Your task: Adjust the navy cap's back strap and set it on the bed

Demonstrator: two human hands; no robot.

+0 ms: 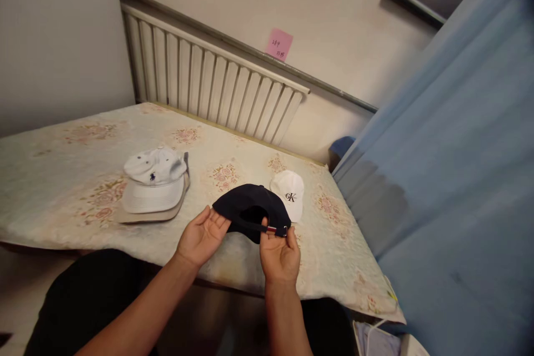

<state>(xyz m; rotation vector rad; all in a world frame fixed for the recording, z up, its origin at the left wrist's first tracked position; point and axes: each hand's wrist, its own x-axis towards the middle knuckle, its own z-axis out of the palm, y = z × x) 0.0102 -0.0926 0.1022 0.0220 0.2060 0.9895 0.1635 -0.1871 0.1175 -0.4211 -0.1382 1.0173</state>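
Note:
A dark navy cap [252,203] hangs between my two hands just above the front part of the flowered cover, its back opening and strap with a metal buckle toward me. My left hand [203,236] grips the cap's left edge from below. At the strap's buckle end, my right hand [280,250] is closed on the cap with thumb and fingers. Behind the navy cap to the right lies a white cap [292,194] with dark letters. On the left, a white cap [153,178] with a small dark emblem rests on top of a beige cap [167,214].
The flowered cover [233,267] lies over a table or bed. Behind it are a white radiator [208,78] and a wall with a pink note [279,44]. A blue curtain [434,150] borders the right side. A white object [411,345] stands low at the right.

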